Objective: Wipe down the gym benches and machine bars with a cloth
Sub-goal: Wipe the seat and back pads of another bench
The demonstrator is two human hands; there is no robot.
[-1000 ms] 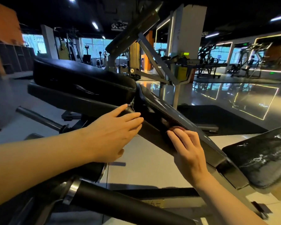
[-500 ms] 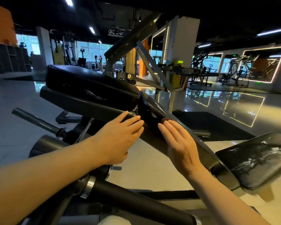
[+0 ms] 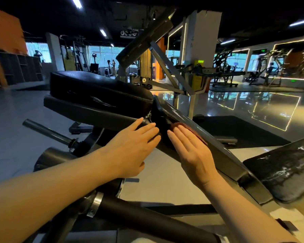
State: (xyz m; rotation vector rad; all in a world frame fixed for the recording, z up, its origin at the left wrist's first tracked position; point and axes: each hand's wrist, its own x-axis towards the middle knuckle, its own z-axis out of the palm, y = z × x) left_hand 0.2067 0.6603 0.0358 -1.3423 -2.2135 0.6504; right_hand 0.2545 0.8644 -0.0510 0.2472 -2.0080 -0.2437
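Note:
A black padded bench pad [image 3: 98,92] lies across the middle of the view on a grey steel frame. From its right end a grey machine bar [image 3: 216,144] slopes down to the right. My left hand [image 3: 132,146] rests flat on the frame just under the pad's right end, fingers together. My right hand [image 3: 191,151] lies flat on the sloping bar and presses a reddish-brown cloth [image 3: 188,128] against it; only the cloth's edge shows past my fingers. A worn black seat pad [image 3: 288,169] sits at the right.
A black roller bar [image 3: 147,220] crosses the foreground below my arms. A steel plate peg [image 3: 46,131] sticks out at the left. A grey upright frame [image 3: 167,67] rises behind the bench. Other machines and a white pillar [image 3: 202,41] stand farther back on a shiny floor.
My right hand has slid with the cloth up the sloping bar toward the pad joint, ending close to my left hand. My left hand has stayed in place.

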